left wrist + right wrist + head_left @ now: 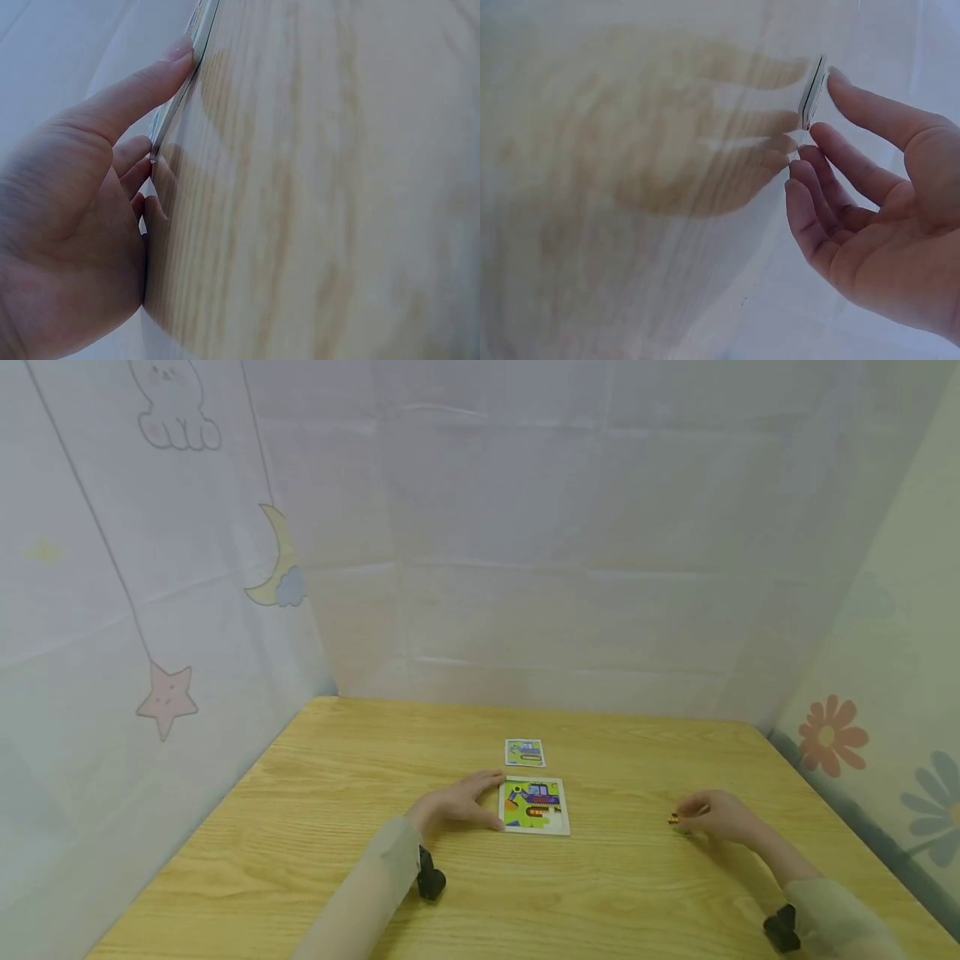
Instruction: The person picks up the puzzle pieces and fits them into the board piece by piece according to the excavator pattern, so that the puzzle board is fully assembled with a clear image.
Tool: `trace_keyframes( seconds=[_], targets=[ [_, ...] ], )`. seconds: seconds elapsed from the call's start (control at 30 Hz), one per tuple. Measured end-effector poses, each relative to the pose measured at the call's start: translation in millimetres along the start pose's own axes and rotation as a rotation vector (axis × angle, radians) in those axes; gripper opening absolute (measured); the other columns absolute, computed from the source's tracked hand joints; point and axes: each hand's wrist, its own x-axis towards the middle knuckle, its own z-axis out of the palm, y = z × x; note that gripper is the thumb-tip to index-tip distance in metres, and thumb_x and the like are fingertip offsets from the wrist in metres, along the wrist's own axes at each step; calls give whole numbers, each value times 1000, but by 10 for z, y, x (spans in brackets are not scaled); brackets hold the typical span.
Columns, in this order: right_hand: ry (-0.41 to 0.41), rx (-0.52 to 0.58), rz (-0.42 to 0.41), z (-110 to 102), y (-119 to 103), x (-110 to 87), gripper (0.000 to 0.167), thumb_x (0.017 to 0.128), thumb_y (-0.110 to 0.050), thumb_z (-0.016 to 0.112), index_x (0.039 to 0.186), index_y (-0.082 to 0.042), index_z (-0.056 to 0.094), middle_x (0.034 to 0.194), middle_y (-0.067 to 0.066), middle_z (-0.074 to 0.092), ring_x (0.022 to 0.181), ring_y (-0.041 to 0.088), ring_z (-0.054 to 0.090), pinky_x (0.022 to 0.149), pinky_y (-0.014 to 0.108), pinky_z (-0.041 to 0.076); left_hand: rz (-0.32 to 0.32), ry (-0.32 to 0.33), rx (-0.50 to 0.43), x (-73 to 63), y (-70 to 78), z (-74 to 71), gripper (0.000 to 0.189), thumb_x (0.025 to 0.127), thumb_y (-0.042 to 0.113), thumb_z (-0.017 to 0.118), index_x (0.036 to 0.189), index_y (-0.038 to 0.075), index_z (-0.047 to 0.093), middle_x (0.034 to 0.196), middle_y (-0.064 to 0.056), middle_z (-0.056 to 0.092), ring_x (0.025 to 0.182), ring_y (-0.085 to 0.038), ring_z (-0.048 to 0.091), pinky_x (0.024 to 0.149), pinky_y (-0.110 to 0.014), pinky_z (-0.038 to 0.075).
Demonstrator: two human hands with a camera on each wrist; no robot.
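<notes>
In the head view a square jigsaw puzzle (564, 828) with a white frame lies flat on the table. It pictures a purple digger on green, and a pale gap shows at its lower right. My left hand (459, 799) touches the frame's left side, thumb at the near corner and a finger at the far one. Well to the right, my right hand (717, 817) holds a small orange and dark puzzle piece (672, 819) at its thumb and index tips. The right wrist view shows this piece (812, 94) edge-on, close to the tabletop.
A smaller picture card (525, 752) with a similar digger lies just beyond the puzzle. The wooden table (360, 752) meets fabric hangings at the back and sides. Bare tabletop lies between the puzzle and my right hand.
</notes>
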Motion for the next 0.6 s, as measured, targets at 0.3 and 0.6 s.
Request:
trace_keyframes(
  seconds=[0.3, 0.6],
  targets=[
    [-4, 5, 42, -4, -33, -19, 38, 75, -22, 78, 103, 2, 69, 101, 17, 64, 89, 30, 62, 69, 39, 54, -3, -2, 5, 15, -23, -2, 86, 81, 44, 69, 150, 18, 24, 157, -2, 15, 145, -26, 12, 115, -50, 16],
    [-25, -4, 48, -6, -34, -20, 31, 75, -18, 78, 95, 2, 66, 92, 10, 65, 84, 23, 58, 68, 36, 50, 1, 5, 14, 8, -7, 5, 86, 81, 45, 69, 150, 18, 25, 157, -4, 16, 145, -27, 13, 115, -51, 16]
  ],
)
